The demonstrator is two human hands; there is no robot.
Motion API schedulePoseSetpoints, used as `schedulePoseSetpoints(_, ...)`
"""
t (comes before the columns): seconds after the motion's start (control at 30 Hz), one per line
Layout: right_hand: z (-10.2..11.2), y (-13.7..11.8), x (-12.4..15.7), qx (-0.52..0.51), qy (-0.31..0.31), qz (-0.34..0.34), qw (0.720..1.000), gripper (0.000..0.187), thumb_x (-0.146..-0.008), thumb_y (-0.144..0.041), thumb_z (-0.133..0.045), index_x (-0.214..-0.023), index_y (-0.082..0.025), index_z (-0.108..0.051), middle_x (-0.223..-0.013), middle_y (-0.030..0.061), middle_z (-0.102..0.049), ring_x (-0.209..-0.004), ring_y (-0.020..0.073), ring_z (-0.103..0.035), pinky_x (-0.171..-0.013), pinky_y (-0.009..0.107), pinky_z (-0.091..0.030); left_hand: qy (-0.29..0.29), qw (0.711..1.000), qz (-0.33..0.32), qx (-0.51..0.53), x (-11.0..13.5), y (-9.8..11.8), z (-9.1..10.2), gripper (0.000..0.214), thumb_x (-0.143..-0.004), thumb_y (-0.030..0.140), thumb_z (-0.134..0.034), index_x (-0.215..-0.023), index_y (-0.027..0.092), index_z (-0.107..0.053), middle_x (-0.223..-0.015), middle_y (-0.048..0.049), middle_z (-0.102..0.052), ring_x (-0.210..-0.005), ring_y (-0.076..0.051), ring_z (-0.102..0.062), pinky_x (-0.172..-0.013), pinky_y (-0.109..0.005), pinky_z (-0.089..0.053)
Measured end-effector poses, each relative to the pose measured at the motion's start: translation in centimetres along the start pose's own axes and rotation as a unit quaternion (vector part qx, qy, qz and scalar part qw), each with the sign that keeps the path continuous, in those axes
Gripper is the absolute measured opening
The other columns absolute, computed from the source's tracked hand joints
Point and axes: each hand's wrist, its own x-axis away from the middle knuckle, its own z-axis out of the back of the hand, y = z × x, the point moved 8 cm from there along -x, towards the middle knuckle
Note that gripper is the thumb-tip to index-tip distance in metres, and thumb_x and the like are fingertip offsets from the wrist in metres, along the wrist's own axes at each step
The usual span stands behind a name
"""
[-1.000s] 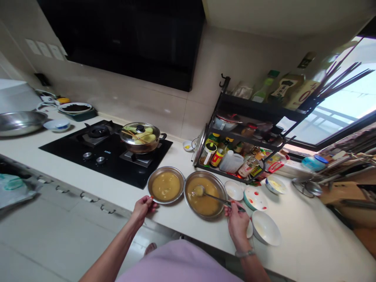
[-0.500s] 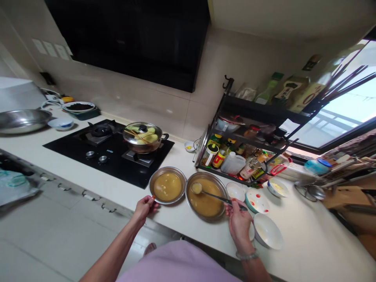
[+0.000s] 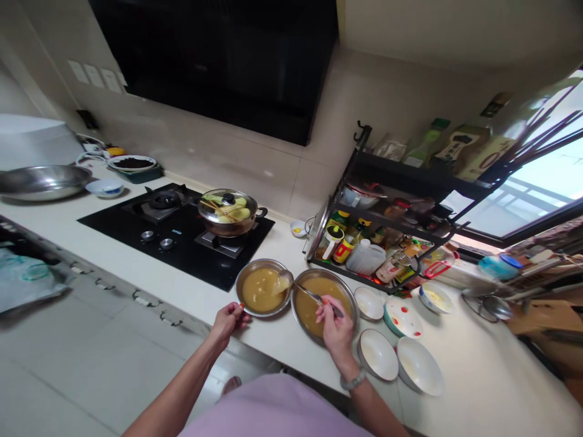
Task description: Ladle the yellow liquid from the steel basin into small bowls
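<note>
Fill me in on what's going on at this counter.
A person has two round metal dishes of brownish-yellow liquid side by side. The left hand holds the edge of the smaller dish. The right hand, above the larger dish, grips a ladle whose scoop is over the smaller dish's right side; whether it is pouring is hard to tell. Behind them, a lidded pan stands on the stove.
</note>
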Motion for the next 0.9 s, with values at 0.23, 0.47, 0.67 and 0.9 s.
schedulePoseSetpoints(0.23, 2.2, -2.3, 0.8, 0.094, -0.076, 0.182, 0.976, 0.025, -0.092, -0.017, -0.049, -0.109, -0.023, -0.066, -0.095, 0.0063, -0.063, -0.064, 0.0122, -0.061, -0.053, 0.025, -0.054, -0.006, 1.000, 0.003, 0.002, 0.2, 0.1, 0.0, 0.022, -0.081, 0.019, -0.062, -0.064, 0.016, -0.050, -0.050, -0.0021, -0.064, -0.043, -0.010, -0.059, -0.043, -0.018, -0.048)
schedulePoseSetpoints(0.47, 8.4, 2.4, 1.0, 0.182, -0.005, 0.075, 0.981, 0.021, -0.089, -0.030, -0.052, -0.097, -0.018, -0.067, -0.082, 0.0062, -0.064, -0.055, 0.0132, -0.059, -0.046, 0.025, -0.051, 0.000, 1.000, 0.003, -0.004, 0.2, 0.2, 0.1, 0.021, -0.079, 0.017, -0.064, -0.064, 0.017, -0.050, -0.051, -0.0020, -0.064, -0.045, -0.011, -0.061, -0.044, -0.019, -0.049)
schedulePoseSetpoints(0.67, 10.9, 5.9, 2.4, 0.120, 0.115, -0.114, 0.979, 0.038, -0.079, -0.050, -0.058, -0.093, -0.015, -0.063, -0.062, 0.0031, -0.064, -0.046, 0.0156, -0.057, -0.044, 0.028, -0.049, -0.004, 1.000, 0.000, -0.013, 0.1, 0.2, 0.1, 0.021, -0.082, 0.017, -0.060, -0.063, 0.017, -0.050, -0.051, -0.0018, -0.064, -0.045, -0.010, -0.060, -0.045, -0.019, -0.049)
schedulePoseSetpoints(0.9, 13.3, 7.9, 2.7, -0.045, 0.257, -0.220, 0.940, 0.031, -0.065, -0.043, -0.068, -0.082, -0.019, -0.057, -0.053, 0.0003, -0.062, -0.044, 0.0166, -0.057, -0.041, 0.027, -0.044, -0.004, 1.000, -0.001, -0.008, 0.1, 0.1, 0.1, 0.021, -0.077, 0.020, -0.066, -0.064, 0.017, -0.050, -0.052, -0.0014, -0.064, -0.045, -0.011, -0.061, -0.046, -0.019, -0.049)
